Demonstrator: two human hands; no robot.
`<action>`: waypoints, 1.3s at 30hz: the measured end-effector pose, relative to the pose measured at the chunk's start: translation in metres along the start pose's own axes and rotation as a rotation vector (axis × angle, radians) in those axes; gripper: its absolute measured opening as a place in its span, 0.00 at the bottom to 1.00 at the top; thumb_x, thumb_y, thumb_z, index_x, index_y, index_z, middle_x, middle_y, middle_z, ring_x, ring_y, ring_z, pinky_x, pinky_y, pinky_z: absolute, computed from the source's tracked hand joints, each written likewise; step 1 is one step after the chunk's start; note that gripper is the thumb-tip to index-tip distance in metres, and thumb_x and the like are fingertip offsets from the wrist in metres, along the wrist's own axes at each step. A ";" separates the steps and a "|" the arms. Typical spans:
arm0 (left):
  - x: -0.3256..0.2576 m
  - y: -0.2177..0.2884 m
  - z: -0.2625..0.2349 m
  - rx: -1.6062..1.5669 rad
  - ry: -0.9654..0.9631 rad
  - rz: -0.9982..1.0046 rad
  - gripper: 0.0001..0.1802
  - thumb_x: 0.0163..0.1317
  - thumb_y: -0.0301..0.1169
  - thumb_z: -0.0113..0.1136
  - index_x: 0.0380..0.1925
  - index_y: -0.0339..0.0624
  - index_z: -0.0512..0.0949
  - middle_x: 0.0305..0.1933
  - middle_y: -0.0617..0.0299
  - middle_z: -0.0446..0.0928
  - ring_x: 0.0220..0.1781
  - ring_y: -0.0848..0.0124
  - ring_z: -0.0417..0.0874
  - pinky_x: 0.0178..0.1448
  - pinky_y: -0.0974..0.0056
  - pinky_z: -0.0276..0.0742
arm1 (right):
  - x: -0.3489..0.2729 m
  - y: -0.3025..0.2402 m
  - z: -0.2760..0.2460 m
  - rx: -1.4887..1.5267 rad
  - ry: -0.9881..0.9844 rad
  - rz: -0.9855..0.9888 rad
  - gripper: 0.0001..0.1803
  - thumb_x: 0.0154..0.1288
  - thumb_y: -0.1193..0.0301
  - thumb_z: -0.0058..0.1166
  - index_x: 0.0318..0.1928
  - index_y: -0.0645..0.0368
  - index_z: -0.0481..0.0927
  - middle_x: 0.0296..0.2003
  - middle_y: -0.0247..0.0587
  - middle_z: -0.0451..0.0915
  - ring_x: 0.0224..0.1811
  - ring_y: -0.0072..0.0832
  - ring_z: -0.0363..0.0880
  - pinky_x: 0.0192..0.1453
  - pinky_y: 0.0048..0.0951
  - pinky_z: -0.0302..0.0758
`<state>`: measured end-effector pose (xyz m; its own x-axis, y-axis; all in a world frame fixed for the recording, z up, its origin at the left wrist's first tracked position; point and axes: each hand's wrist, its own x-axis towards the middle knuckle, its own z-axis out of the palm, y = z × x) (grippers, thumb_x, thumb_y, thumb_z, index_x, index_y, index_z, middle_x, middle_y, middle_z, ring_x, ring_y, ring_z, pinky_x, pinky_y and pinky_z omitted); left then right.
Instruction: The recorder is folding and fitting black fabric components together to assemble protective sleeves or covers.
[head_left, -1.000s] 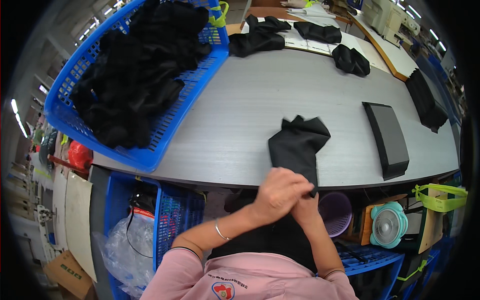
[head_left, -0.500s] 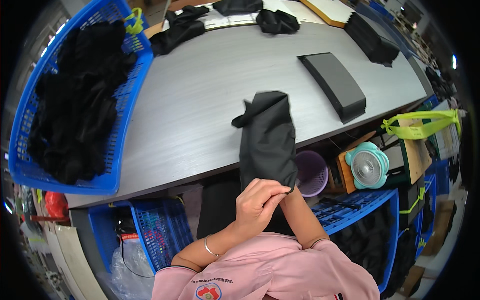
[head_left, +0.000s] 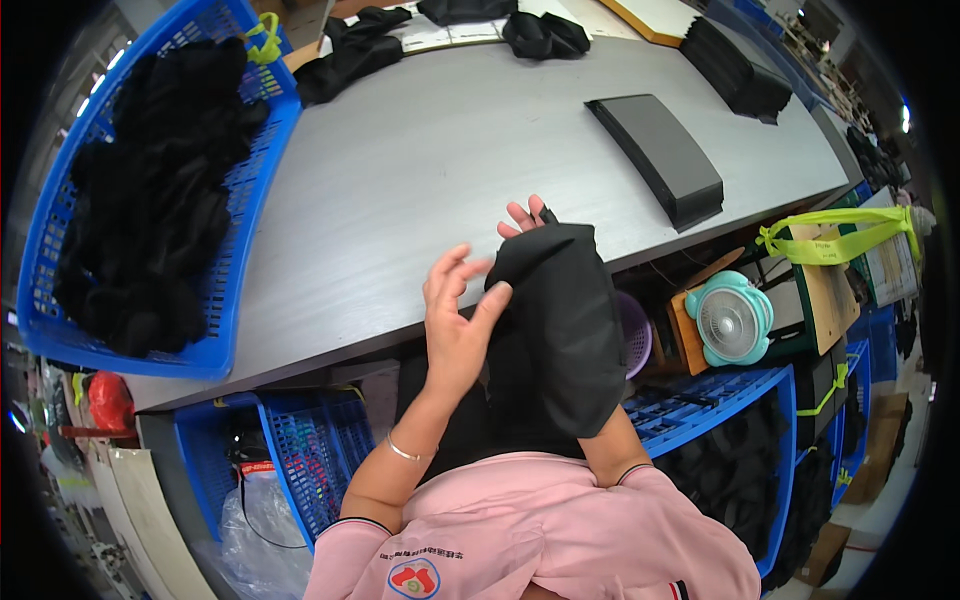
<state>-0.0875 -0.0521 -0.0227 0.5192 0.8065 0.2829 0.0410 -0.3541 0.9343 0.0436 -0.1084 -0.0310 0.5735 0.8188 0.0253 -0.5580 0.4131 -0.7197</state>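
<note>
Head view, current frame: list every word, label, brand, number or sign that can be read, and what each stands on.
Pink shirt: one row of small upside-down characters above an oval emblem; not transcribed here.
Yellow-green strap: faint marks, too small to read.
Red-and-white patch by the clear plastic bag: too blurred to read.
Black fabric piece: no lettering visible.
</note>
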 end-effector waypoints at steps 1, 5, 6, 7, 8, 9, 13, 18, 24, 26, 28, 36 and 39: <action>0.006 -0.010 -0.001 0.003 0.011 0.006 0.15 0.59 0.30 0.68 0.46 0.40 0.80 0.64 0.53 0.71 0.63 0.59 0.72 0.67 0.57 0.65 | 0.005 0.008 -0.005 -0.085 0.053 0.003 0.25 0.76 0.70 0.48 0.70 0.59 0.63 0.66 0.41 0.69 0.66 0.32 0.70 0.68 0.32 0.70; 0.027 -0.016 -0.009 -0.235 -0.035 -0.095 0.02 0.61 0.24 0.64 0.33 0.40 0.81 0.62 0.55 0.74 0.66 0.59 0.69 0.68 0.58 0.64 | 0.005 0.016 -0.016 -1.569 -0.387 -0.612 0.18 0.74 0.72 0.48 0.62 0.60 0.73 0.59 0.40 0.76 0.62 0.31 0.74 0.66 0.31 0.71; 0.030 -0.015 -0.017 -0.189 -0.052 -0.057 0.02 0.60 0.23 0.64 0.30 0.40 0.80 0.62 0.56 0.74 0.67 0.59 0.68 0.69 0.58 0.64 | -0.006 0.006 0.006 -1.448 -0.331 -0.536 0.16 0.73 0.73 0.49 0.59 0.60 0.74 0.56 0.40 0.78 0.60 0.30 0.76 0.63 0.30 0.72; 0.029 -0.023 -0.023 -0.135 -0.160 -0.003 0.07 0.58 0.22 0.65 0.37 0.40 0.80 0.63 0.54 0.73 0.69 0.59 0.66 0.69 0.57 0.64 | -0.022 -0.009 0.035 -1.324 -0.283 -0.455 0.14 0.73 0.73 0.50 0.56 0.60 0.75 0.53 0.41 0.79 0.57 0.30 0.77 0.61 0.30 0.73; 0.025 -0.017 -0.023 -0.126 -0.132 -0.008 0.07 0.58 0.22 0.65 0.37 0.40 0.80 0.63 0.54 0.73 0.69 0.59 0.66 0.69 0.57 0.64 | -0.036 -0.025 0.061 -1.207 -0.227 -0.371 0.12 0.72 0.73 0.50 0.53 0.61 0.76 0.50 0.41 0.81 0.54 0.29 0.79 0.59 0.30 0.74; 0.021 -0.003 -0.018 -0.051 0.005 0.033 0.12 0.57 0.21 0.65 0.42 0.40 0.78 0.65 0.52 0.71 0.69 0.57 0.66 0.70 0.57 0.64 | -0.045 -0.038 0.081 -1.087 -0.180 -0.287 0.10 0.71 0.74 0.51 0.50 0.61 0.77 0.47 0.41 0.83 0.52 0.29 0.80 0.57 0.29 0.75; -0.013 0.012 -0.007 0.000 0.245 0.211 0.30 0.56 0.30 0.72 0.58 0.40 0.71 0.70 0.48 0.63 0.69 0.54 0.67 0.70 0.54 0.64 | -0.002 -0.018 0.040 -1.280 -0.195 -0.359 0.11 0.67 0.73 0.52 0.49 0.59 0.80 0.44 0.44 0.82 0.50 0.37 0.79 0.54 0.33 0.75; -0.068 0.007 0.013 0.113 -0.072 0.477 0.32 0.46 0.29 0.75 0.55 0.46 0.76 0.69 0.52 0.64 0.68 0.52 0.66 0.70 0.50 0.63 | -0.058 0.001 0.008 -1.287 -0.201 -0.339 0.10 0.69 0.73 0.51 0.48 0.60 0.80 0.43 0.42 0.82 0.50 0.35 0.79 0.53 0.33 0.74; -0.051 -0.012 -0.009 -0.088 -0.111 0.339 0.15 0.54 0.19 0.63 0.43 0.40 0.81 0.44 0.56 0.81 0.45 0.58 0.82 0.52 0.61 0.78 | -0.024 0.029 0.014 -1.327 -0.120 -0.288 0.10 0.71 0.71 0.50 0.47 0.62 0.79 0.42 0.40 0.81 0.49 0.32 0.78 0.53 0.33 0.74; -0.051 -0.011 -0.015 -0.184 -0.144 0.018 0.08 0.67 0.21 0.54 0.43 0.36 0.79 0.39 0.56 0.80 0.37 0.67 0.81 0.45 0.67 0.77 | -0.013 0.043 0.019 -1.343 -0.082 -0.271 0.10 0.71 0.71 0.50 0.46 0.62 0.79 0.41 0.39 0.81 0.49 0.32 0.78 0.52 0.33 0.74; -0.026 -0.014 -0.022 -0.308 -0.039 -0.331 0.07 0.70 0.23 0.51 0.42 0.35 0.78 0.36 0.62 0.80 0.37 0.75 0.78 0.44 0.70 0.75 | 0.011 0.057 0.038 -1.369 -0.022 -0.259 0.10 0.72 0.71 0.49 0.46 0.63 0.79 0.41 0.39 0.80 0.48 0.31 0.78 0.52 0.33 0.73; 0.073 -0.100 -0.033 -0.435 0.472 -0.159 0.13 0.73 0.29 0.50 0.35 0.30 0.79 0.24 0.68 0.76 0.30 0.80 0.72 0.36 0.68 0.71 | -0.064 0.080 0.049 -0.358 -0.228 0.104 0.28 0.74 0.73 0.48 0.70 0.67 0.59 0.64 0.44 0.71 0.64 0.29 0.73 0.73 0.32 0.65; 0.089 -0.082 -0.064 -0.601 0.367 -0.273 0.13 0.72 0.30 0.53 0.34 0.30 0.79 0.24 0.72 0.74 0.28 0.83 0.69 0.32 0.70 0.68 | -0.105 0.057 0.034 -0.311 -0.284 0.325 0.27 0.75 0.68 0.49 0.68 0.67 0.62 0.63 0.43 0.71 0.59 0.29 0.76 0.62 0.35 0.73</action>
<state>-0.0993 0.0792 -0.0601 0.2358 0.9716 -0.0193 -0.3998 0.1151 0.9093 -0.0685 -0.1578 -0.0509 0.1913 0.9785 -0.0775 -0.4506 0.0174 -0.8925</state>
